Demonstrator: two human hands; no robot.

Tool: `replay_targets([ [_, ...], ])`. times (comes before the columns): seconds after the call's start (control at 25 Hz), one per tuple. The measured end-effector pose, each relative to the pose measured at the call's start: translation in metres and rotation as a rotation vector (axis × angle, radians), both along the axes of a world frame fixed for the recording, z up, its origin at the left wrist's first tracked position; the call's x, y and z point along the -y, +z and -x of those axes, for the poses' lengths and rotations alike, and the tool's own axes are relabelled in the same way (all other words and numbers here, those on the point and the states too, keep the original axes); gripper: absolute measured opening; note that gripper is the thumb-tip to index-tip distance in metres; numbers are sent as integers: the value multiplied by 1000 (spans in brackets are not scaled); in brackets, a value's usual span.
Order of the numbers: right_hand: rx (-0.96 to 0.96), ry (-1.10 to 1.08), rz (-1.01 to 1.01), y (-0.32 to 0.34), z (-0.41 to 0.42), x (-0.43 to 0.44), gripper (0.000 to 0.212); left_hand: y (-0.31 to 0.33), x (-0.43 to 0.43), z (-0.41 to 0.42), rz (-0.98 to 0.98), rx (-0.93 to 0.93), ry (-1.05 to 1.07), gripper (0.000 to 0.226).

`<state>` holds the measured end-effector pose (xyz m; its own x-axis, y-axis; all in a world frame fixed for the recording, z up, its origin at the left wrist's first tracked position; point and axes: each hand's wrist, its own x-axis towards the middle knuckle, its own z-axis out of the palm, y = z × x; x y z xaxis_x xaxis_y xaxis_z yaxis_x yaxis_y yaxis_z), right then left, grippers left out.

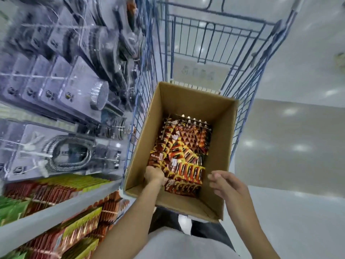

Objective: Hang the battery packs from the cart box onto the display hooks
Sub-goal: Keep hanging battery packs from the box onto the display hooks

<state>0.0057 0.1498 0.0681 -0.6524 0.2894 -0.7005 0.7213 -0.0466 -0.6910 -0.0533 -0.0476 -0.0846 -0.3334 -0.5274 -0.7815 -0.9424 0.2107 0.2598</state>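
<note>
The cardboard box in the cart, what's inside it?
The cardboard box holds red-and-yellow battery packs, piled loosely. The left hand reaches in among them. Lower layers and the box bottom are covered.

A blue wire cart (240, 128) carries an open cardboard box (222, 146); red-and-yellow battery packs (183, 152) lie loosely heaped on the box's bottom.

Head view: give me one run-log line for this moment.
stage: picking | left hand: in cardboard box, on battery packs, grip unclear | right hand: open, over box edge, empty | cart: beside shelf
</note>
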Motion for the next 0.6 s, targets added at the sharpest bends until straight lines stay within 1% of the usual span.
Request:
replay_targets([
  [0.12,56,83,-9,-16,10,-5,19,-48,13,17,48,117,-129,38],
  [0.2,80,141,-10,-22,11,-9,19,-73,22,21,16,204,-213,51],
  [0.28,97,173,-15,-26,11,-14,18,-92,26,17,-18,242,-254,65],
  [0.36,113,159,-20,-30,10,-19,17,-105,30,15,-32,226,-260,74],
  [0.48,159,166,-19,-31,7,-22,17,-105,32,12,5,191,-282,77],
  [0.56,167,180,-11,-29,7,-22,17,-94,27,12,79,101,-370,69],
  [0.6,163,187,-9,-28,8,-22,17,-87,24,13,110,23,-415,58],
])
